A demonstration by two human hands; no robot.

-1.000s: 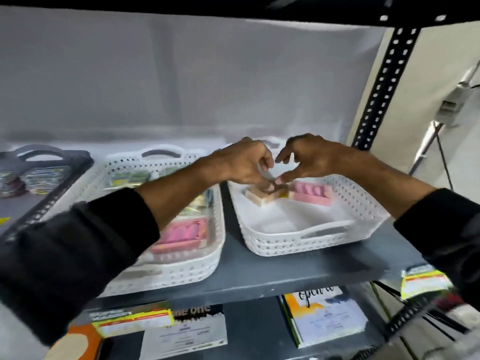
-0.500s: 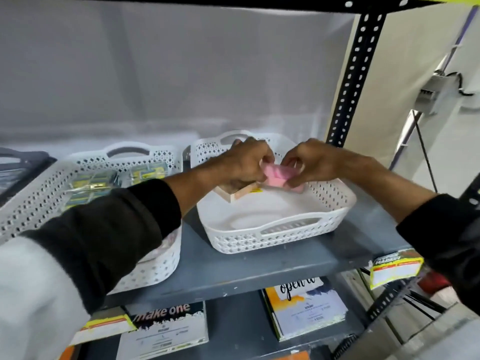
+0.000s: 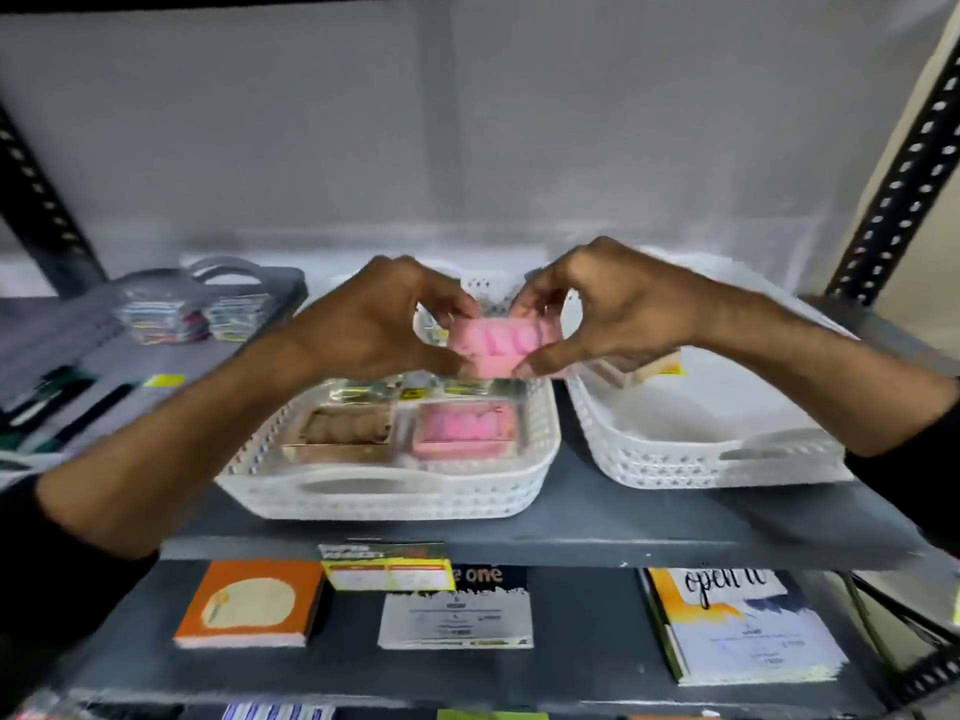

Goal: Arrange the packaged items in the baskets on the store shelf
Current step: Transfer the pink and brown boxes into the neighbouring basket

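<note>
Pink packet (image 3: 493, 345) pinched at both ends: left hand (image 3: 374, 324) clamped on its left edge, right hand (image 3: 618, 309) clamped on its right edge, thumbs underneath, fingers curled over the top. Held in the air above the rear half of the middle white basket (image 3: 384, 491), clear of the contents below. Half a second ago, gripped over the right white basket (image 3: 717, 459) next to a tan box; now carried leftward across the gap, with that tan box (image 3: 644, 363) left behind at the right basket's rear edge, otherwise bare inside. So, by judgement, a transfer between baskets in progress, sorting like with like: directly below and slightly forward of the held packet, a matching pink pack (image 3: 462, 428) lying flat in the middle basket, a brown pack (image 3: 345, 431) just to its left, clear-wrapped yellow-labelled packs behind them. Likely next: lowering onto or behind the matching pink pack, then letting go with both hands. Some motion blur, so print on the packet unreadable. Further left of the middle basket, a grey tray (image 3: 260, 283) with small colourful bundles. Shelf (image 3: 571, 522) beneath the baskets dark grey, a price tag (image 3: 387, 566) on its front lip, and booklets on the level below.
</note>
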